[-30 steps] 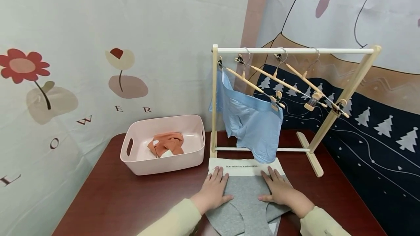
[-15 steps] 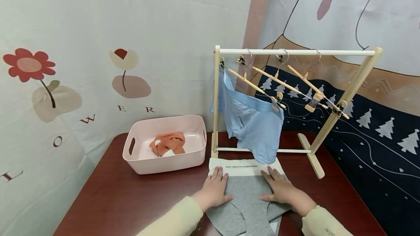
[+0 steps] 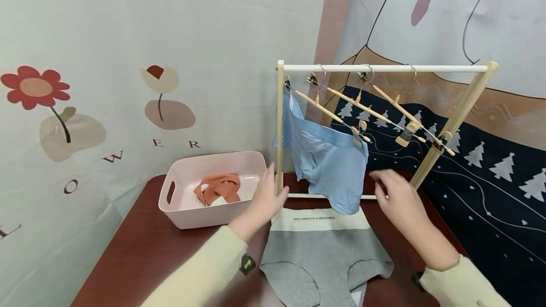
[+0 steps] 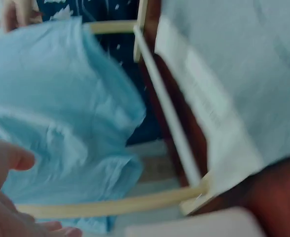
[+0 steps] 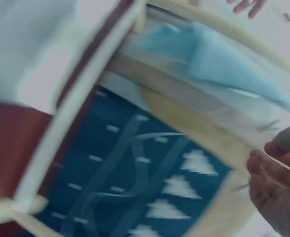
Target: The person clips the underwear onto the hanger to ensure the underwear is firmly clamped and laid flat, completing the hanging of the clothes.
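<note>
A pair of grey underpants (image 3: 315,250) with a lettered white waistband lies flat on the table. Above its far edge, light blue boxer briefs (image 3: 330,155) hang from a clip hanger (image 3: 317,103) on a small wooden rack (image 3: 384,68). My left hand (image 3: 265,193) is raised beside the rack's left post, thumb apart from the fingers; in the left wrist view the hand (image 4: 7,192) is near the blue fabric. My right hand (image 3: 398,198), fingers loosely bent, is in the air right of the boxer briefs; the right wrist view shows this hand (image 5: 283,177) without anything held.
Two further clip hangers (image 3: 358,104) hang on the rail without garments. A pink basket (image 3: 213,219) holding an orange garment (image 3: 219,187) stands to the left. The rack's lower bar (image 3: 307,195) runs just behind the grey underpants. Printed cloth (image 3: 490,155) covers the wall behind.
Both hands have lifted off the grey underpants, where they lay flat, and moved up and outward toward the rack's two sides. The underpants stay spread on the table.
</note>
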The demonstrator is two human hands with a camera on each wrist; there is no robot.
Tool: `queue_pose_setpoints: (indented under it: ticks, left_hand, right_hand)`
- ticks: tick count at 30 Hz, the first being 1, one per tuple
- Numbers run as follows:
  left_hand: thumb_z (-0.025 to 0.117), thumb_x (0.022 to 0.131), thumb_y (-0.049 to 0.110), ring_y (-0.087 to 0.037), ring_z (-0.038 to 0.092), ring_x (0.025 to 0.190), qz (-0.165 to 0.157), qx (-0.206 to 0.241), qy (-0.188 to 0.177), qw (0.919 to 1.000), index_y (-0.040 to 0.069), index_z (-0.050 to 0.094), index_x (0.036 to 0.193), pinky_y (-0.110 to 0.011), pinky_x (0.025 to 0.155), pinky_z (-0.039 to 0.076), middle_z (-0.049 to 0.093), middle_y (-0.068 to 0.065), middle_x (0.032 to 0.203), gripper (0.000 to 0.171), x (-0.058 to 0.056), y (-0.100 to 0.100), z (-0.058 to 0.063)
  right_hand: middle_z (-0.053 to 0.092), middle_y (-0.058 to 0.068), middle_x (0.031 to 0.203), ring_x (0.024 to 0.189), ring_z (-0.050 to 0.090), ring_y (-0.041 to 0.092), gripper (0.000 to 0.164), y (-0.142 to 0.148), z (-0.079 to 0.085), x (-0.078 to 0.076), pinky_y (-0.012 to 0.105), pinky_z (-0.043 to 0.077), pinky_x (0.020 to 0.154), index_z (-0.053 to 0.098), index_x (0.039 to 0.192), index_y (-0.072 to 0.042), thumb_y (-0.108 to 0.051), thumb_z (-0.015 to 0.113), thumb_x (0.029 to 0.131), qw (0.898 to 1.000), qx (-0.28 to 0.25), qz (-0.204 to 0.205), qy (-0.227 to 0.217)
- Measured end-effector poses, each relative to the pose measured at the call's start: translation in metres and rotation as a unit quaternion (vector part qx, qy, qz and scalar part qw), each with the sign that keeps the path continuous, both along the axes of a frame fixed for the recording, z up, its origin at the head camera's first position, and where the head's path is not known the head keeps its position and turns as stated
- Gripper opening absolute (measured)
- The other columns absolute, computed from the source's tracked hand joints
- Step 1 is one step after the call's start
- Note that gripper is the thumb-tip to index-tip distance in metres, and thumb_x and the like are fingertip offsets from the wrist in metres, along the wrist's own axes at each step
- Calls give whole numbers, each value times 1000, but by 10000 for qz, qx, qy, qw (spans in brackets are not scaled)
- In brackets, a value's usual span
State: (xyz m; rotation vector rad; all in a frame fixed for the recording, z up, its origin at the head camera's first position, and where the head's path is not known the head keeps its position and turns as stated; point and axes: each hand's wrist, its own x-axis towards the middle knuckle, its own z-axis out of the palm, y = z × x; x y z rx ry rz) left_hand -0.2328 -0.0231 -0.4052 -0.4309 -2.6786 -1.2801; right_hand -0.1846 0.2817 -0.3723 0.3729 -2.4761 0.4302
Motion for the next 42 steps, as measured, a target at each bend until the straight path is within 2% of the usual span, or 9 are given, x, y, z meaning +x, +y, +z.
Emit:
queue_pose_setpoints:
  ticks: [3, 7, 13, 16, 19, 23, 29, 34, 42]
  left_hand:
    - [51, 96, 27, -31, 18, 144, 210, 166, 44, 9996, 6, 8, 152, -45, 116, 20, 17, -17, 156, 74, -18, -4, 24]
    - [46, 99, 25, -29, 25, 141, 161, 306, 241, 9991, 6, 8, 152, -42, 116, 22, 25, -15, 154, 67, -44, -6, 44]
    - [43, 101, 19, -32, 38, 134, -79, 425, 312, 9986, 3, 13, 151, -42, 111, 31, 37, -17, 147, 60, -67, 2, 52]
    - [40, 102, 19, -33, 40, 133, -84, 195, 285, 9994, 1, 15, 150, -42, 110, 33, 39, -21, 145, 57, -71, 7, 51]
    - [39, 102, 18, -33, 43, 130, 171, -134, 470, 9987, -1, 24, 147, -42, 108, 36, 45, -23, 140, 51, -73, 9, 50]
    - [41, 102, 18, -33, 48, 126, 440, -385, 678, 9960, 0, 33, 145, -41, 105, 40, 50, -22, 136, 47, -75, 8, 49]
    - [41, 102, 22, -31, 47, 128, 383, -566, 558, 9961, 5, 32, 146, -41, 105, 40, 48, -19, 139, 49, -76, 5, 51]
    - [43, 101, 21, -31, 45, 130, 350, -622, 511, 9961, 5, 32, 147, -41, 106, 38, 47, -18, 140, 49, -77, 4, 53]
    - [43, 102, 23, -30, 42, 133, 326, -609, 265, 9973, 8, 29, 148, -41, 108, 37, 43, -16, 144, 51, -77, 2, 55]
  right_hand:
    - [64, 14, 102, 88, 56, 31, 22, -10, 39, 1, 45, 47, 76, 64, 105, 0, 2, 54, 86, 9955, 250, 124, 909]
    - [62, 19, 105, 87, 52, 36, 24, -21, 84, -1, 47, 43, 77, 64, 106, 4, 1, 50, 87, 9810, 589, 120, 1843]
    - [56, 24, 113, 94, 50, 41, 26, -28, 118, -26, 52, 43, 72, 60, 111, 6, -6, 54, 89, 9693, 1096, -312, 2179]
    - [54, 26, 114, 94, 51, 42, 31, -30, 124, -41, 52, 45, 73, 57, 114, 9, -8, 58, 88, 9690, 1335, -581, 1996]
    - [52, 28, 113, 93, 51, 42, 36, -33, 128, -52, 51, 46, 75, 53, 115, 11, -11, 60, 87, 9709, 1539, -915, 1589]
    - [53, 27, 99, 82, 51, 40, 36, -39, 137, -61, 47, 47, 64, 52, 108, 13, -17, 59, 90, 9714, 1721, -1366, 897]
    - [55, 27, 90, 79, 56, 42, 33, -45, 151, -74, 52, 49, 61, 54, 98, 12, -21, 53, 94, 9717, 1629, -1681, -330]
    - [60, 26, 96, 82, 60, 41, 30, -45, 155, -86, 53, 50, 69, 57, 105, 9, -19, 52, 95, 9788, 1010, -1495, -974]
    - [67, 21, 92, 78, 57, 32, 23, -45, 152, -97, 46, 44, 75, 65, 102, 3, -16, 53, 95, 9903, 292, -872, -1038]
